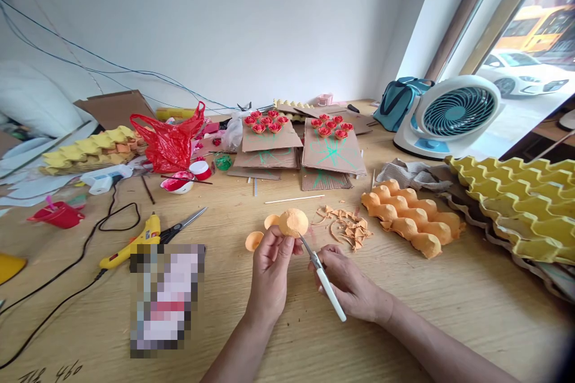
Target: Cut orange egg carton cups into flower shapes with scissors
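Between its thumb and fingers, my left hand (274,272) pinches an orange egg carton cup (293,222), rounded side toward me. My right hand (348,281) grips white-handled scissors (324,284), whose blade tips reach the lower right edge of the cup. Just behind and left of my left hand lie two small orange cups (254,241), cut loose. Curled orange trimmings (353,228) are heaped beyond my right hand. Farther right rests an orange egg carton piece (406,212) with several uncut cups.
A yellow glue gun (135,245) and black scissors (184,225) lie at left, with a cord (96,233). Red paper flowers (269,122) stand on cardboard (269,158) at the back. Yellow egg trays (516,209) and a fan (453,114) occupy the right.
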Action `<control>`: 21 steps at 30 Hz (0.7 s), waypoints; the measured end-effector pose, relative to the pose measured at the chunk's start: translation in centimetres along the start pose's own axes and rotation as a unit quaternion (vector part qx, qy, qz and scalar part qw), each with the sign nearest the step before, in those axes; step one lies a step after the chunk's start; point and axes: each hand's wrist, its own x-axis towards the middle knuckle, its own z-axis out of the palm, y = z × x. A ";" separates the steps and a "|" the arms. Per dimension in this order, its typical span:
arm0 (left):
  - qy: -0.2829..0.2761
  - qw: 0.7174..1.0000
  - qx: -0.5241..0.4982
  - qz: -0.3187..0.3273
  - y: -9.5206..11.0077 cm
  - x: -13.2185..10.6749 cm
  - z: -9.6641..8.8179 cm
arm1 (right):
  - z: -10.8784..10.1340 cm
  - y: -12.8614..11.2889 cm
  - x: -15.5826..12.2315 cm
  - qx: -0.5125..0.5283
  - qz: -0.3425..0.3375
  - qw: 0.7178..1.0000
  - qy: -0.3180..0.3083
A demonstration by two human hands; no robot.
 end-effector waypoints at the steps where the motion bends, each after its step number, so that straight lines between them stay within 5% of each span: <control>1: 0.000 1.000 -0.001 -0.002 0.0 0.0 0.0 | 0.0 0.1 0.0 -0.003 0.001 1.000 -0.001; 21: -0.014 0.999 -0.037 -0.016 0.3 -0.4 0.6 | 0.3 0.4 -0.2 0.011 0.002 1.000 0.002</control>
